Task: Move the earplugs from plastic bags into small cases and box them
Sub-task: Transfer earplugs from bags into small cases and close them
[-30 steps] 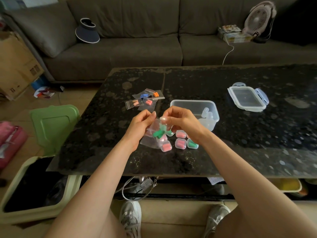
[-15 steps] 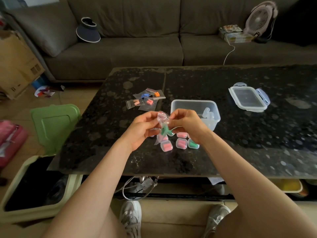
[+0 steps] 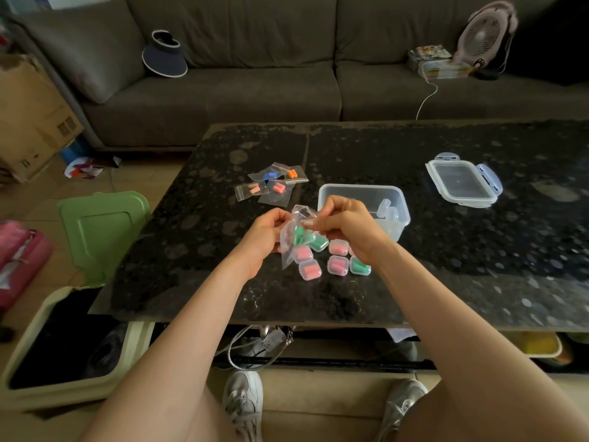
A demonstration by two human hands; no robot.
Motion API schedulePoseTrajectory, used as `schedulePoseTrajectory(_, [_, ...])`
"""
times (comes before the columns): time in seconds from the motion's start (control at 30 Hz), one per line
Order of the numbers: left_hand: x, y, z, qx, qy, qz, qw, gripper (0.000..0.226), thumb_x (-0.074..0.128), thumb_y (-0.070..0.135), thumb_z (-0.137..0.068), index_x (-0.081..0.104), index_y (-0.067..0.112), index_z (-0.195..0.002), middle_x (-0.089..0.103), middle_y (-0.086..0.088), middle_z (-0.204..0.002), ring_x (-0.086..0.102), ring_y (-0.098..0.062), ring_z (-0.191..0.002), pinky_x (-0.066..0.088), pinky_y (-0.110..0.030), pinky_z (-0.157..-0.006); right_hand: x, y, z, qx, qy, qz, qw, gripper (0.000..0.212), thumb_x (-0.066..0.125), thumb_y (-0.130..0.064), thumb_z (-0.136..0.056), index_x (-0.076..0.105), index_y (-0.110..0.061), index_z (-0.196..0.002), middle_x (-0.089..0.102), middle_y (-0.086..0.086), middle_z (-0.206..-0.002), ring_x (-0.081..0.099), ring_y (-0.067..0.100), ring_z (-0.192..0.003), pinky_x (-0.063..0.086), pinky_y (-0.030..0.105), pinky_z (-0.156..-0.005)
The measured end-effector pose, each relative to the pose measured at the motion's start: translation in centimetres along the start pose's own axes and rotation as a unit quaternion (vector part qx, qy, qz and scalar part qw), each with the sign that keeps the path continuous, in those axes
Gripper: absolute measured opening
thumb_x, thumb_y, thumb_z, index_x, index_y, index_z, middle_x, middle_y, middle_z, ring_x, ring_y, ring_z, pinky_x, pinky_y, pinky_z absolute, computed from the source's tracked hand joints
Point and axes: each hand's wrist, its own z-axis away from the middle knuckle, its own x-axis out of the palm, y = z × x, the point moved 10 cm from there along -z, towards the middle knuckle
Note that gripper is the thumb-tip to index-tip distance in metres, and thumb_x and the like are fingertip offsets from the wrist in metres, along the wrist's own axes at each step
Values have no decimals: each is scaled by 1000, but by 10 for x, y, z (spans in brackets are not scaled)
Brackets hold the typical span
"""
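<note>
Both hands hold one small clear plastic bag [image 3: 290, 231] with green earplugs [image 3: 299, 235] inside, above the dark table. My left hand [image 3: 266, 232] grips its left side and my right hand [image 3: 345, 226] pinches its top edge. Under the hands lie several small clear cases [image 3: 338, 265] with pink or green earplugs in them. More bags of earplugs [image 3: 271, 185], pink, orange and blue, lie farther back on the left. A clear plastic box [image 3: 360, 194] stands behind my right hand with empty small cases [image 3: 387, 211] inside.
The box's lid [image 3: 463, 179] lies on the table [image 3: 478, 250] to the right. A bin [image 3: 63, 342] with a raised green lid [image 3: 102, 231] stands at the table's left. A sofa [image 3: 255, 84] runs along the back with a visor and a fan on it.
The bag has turned and risen slightly between my hands. My right hand's pinch has shifted to its top edge, and the green earplugs now hang lower in the bag.
</note>
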Motion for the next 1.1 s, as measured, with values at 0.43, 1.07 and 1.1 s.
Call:
schedulePoseTrajectory(0.43, [-2, -18, 10, -102, -2, 210, 972, 11, 54, 13, -93, 64, 15, -90, 62, -10, -94, 59, -22, -91, 49, -36, -86, 39, 22, 3, 115, -127, -83, 982, 13, 64, -12, -90, 65, 0, -92, 70, 7, -75, 68, 12, -65, 56, 21, -62])
schedulePoseTrajectory(1.07, [-38, -26, 6, -76, 57, 79, 992, 16, 59, 17, -92, 67, 15, -106, 70, -2, -96, 68, -12, -84, 55, -20, -64, 31, 34, -2, 123, 20, -148, 981, 16, 50, -11, -98, 64, -6, -102, 74, 15, -88, 72, 24, -73, 60, 29, -65])
schedulePoseTrajectory(1.1, [-39, -25, 5, -71, 61, 68, 993, 15, 60, 19, -92, 67, 17, -105, 69, -1, -97, 67, -12, -87, 55, -20, -65, 29, 34, -2, 117, 31, -129, 984, 14, 53, -10, -97, 64, -6, -104, 73, 13, -86, 72, 20, -68, 60, 27, -63])
